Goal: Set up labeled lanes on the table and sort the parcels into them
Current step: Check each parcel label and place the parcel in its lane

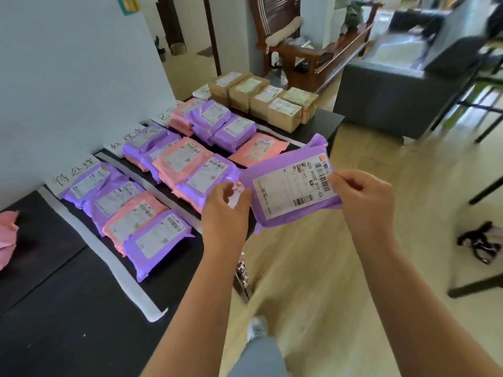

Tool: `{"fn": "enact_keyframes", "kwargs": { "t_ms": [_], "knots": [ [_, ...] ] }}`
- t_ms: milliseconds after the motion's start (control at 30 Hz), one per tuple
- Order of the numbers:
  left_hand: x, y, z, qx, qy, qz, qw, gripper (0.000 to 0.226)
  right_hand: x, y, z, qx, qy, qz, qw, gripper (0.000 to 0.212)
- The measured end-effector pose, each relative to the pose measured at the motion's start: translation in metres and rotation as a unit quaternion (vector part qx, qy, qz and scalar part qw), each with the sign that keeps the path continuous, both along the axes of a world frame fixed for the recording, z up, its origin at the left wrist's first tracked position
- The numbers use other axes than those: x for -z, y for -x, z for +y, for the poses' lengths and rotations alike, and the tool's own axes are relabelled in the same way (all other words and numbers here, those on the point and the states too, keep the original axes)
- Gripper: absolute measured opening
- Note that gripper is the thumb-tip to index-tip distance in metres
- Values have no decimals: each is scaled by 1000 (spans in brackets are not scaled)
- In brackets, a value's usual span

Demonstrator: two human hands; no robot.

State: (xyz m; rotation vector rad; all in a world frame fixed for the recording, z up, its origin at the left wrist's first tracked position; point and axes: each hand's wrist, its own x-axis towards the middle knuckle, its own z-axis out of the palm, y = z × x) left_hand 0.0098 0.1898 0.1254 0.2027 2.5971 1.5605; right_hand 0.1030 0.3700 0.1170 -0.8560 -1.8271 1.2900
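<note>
Dark desk [68,308] along the white wall carries labelled lanes [189,258] of sorted parcels [156,240]. Head view: the purple parcel [283,191] hangs off the desk's front edge, label up, long axis running hand to hand; the left hand [226,205] pinches its left corner, the right hand [364,200] its barcode edge. Lanes lie left and ahead, nearest the left hand.

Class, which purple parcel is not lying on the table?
The purple parcel held up between the left hand and right hand; all others lie flat on the table.
</note>
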Motion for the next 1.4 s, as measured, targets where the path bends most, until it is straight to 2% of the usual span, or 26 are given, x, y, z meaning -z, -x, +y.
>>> {"fn": "enact_keyframes", "kwargs": {
  "t_ms": [167, 367, 533, 733, 800, 1033, 1233, 1400],
  "knots": [
    [13, 37, 58, 43, -6, -44, 998, 23, 7, 37, 44, -15, 25, -23, 999, 19],
    [22, 113, 115, 61, 18, -57, 996, 34, 9, 109, 106, -34, 53, -117, 991, 16],
    [32, 170, 148, 86, 52, -78, 992, 34, 24, 161, 140, -47, 79, -134, 987, 8],
    [54, 210, 170, 62, 55, -141, 986, 22, 52, 216, 175, -92, 79, -202, 972, 6],
    [63, 224, 177, 38, 57, -164, 984, 14, 64, 241, 187, -123, 68, -242, 960, 7],
    [104, 264, 203, -96, 38, -224, 969, 18, 97, 328, 223, -270, 35, -353, 895, 12],
    [131, 299, 226, -168, 23, -235, 957, 8, 127, 387, 249, -363, 3, -353, 862, 34],
    [148, 314, 237, -158, 109, -244, 951, 21, 144, 423, 257, -429, -48, -369, 823, 40]
  ]
}}
